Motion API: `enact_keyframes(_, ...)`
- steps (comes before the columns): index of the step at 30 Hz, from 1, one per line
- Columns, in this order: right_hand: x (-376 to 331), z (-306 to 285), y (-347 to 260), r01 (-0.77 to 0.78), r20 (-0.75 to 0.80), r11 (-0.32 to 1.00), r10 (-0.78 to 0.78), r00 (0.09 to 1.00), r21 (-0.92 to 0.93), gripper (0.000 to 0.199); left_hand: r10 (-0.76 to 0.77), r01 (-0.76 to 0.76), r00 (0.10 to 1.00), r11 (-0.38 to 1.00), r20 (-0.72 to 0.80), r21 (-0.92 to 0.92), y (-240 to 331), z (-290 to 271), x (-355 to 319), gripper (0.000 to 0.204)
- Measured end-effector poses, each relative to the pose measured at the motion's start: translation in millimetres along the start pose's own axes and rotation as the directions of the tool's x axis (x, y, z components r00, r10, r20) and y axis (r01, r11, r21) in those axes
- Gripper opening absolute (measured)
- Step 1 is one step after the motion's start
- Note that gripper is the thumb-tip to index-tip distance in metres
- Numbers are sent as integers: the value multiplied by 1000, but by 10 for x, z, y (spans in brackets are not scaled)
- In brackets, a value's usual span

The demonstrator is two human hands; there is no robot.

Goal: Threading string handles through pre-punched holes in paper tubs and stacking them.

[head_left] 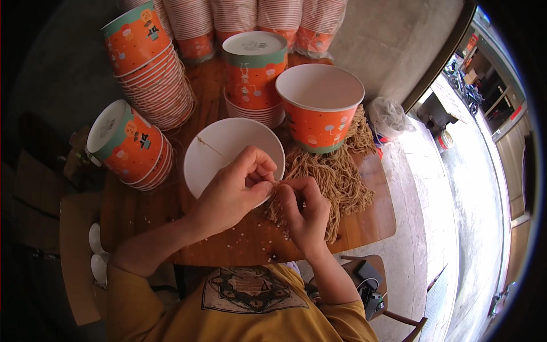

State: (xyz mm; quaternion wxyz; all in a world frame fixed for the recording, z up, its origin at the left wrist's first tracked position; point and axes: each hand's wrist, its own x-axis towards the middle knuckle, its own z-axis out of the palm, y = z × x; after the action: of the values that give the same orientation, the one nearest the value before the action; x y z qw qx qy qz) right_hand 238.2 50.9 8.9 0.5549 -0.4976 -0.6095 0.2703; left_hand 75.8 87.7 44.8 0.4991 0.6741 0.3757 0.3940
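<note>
A paper bucket [213, 139] with a white inside stands in front of me, its mouth facing up. A thin tan string [209, 147] runs from the left part of its wall toward my left hand. At the bucket's near right rim, my left hand [242, 178] is closed in a pinch on the string. My right hand [305, 212] pinches beside it, fingertips almost touching the left ones; a short bit of string [277, 183] shows between them. Just right of the bucket, partly behind my right hand, lies a heap of tan strings [336, 191].
An orange bucket [319, 122] stands on the string heap. Upside-down bucket stacks stand behind [253, 74] and at left [151, 62], [134, 142]. Wrapped bucket stacks [233, 17] line the wall. Small pale bits [242, 233] dot the wooden table [376, 211]. A plastic bag [390, 117] is at right.
</note>
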Motion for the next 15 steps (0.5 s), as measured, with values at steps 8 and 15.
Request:
enact_keyframes(8,19,-35,61,-24,-4,1000,24,1000,-2,12,-61,64,996,997,61,-46,3,-25,57,25)
enact_keyframes(15,45,-93,130,236,6,964,-237,972,-126,24,-139,150,986,981,94,-121,55,4,88,27)
